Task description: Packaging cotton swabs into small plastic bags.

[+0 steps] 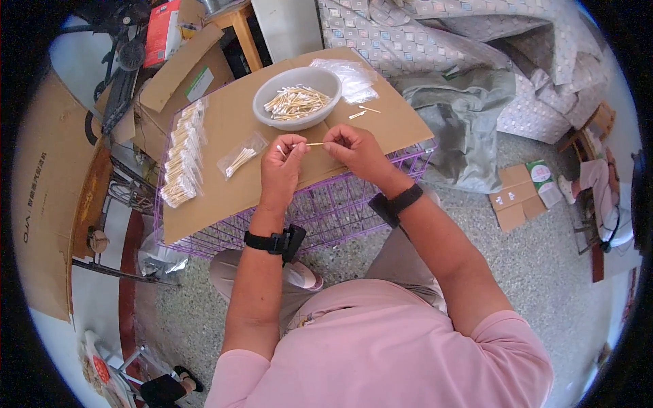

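Observation:
A cotton swab (315, 144) stretches between my hands above the cardboard's near edge. My left hand (281, 170) pinches one end, and a white swab tip (279, 149) also shows at its fingers. The other end is pinched by my right hand (357, 151). Just beyond them stands a grey bowl (262, 113) with a heap of cotton swabs (297, 102). Left of my left hand lies a clear bag (253, 145) with several swabs in it. Filled swab bags (182, 156) overlap in a row along the left side. Two loose pieces (369, 109) lie right of the bowl.
A cardboard sheet (211, 211) covers a purple wire cage (326, 211). Clear plastic bags (348, 80) are stacked at its far right. Cardboard boxes (166, 88) stand at the left, grey-green cloth (456, 129) hangs at the right. Another person (598, 190) sits at far right.

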Motion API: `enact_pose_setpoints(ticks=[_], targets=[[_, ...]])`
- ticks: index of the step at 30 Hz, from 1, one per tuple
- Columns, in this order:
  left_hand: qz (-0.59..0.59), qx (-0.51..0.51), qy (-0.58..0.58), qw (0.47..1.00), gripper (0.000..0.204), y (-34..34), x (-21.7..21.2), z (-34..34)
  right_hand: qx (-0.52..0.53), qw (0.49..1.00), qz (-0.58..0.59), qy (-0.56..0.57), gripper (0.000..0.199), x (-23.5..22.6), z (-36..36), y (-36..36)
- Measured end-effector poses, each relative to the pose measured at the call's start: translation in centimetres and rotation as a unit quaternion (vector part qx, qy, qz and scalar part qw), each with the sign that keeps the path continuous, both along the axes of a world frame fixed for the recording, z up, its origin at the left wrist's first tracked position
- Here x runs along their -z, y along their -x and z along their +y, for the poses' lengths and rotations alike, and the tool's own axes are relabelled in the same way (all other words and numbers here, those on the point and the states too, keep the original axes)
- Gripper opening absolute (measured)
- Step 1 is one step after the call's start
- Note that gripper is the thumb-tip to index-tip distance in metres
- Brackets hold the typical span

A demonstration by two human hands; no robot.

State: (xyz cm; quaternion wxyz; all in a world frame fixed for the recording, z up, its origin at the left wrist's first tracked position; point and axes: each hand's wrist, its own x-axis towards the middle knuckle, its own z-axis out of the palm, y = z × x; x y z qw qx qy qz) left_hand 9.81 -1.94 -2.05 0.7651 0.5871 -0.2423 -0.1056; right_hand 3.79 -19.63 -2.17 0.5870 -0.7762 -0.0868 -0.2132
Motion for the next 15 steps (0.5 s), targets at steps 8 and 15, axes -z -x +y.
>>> enact_pose_setpoints(ticks=[8,15], targets=[[-0.016,0.003,-0.013,1.0,0.01,0.23,-0.32,-0.07,-0.003,1.0,0.005,-0.02,0.007,0.07,-0.1,-0.02],[-0.051,-0.014,-0.014,0.999,0.008,-0.03,0.16,-0.28,-0.002,1.0,-0.016,-0.002,0.006,-0.04,0.15,-0.05]])
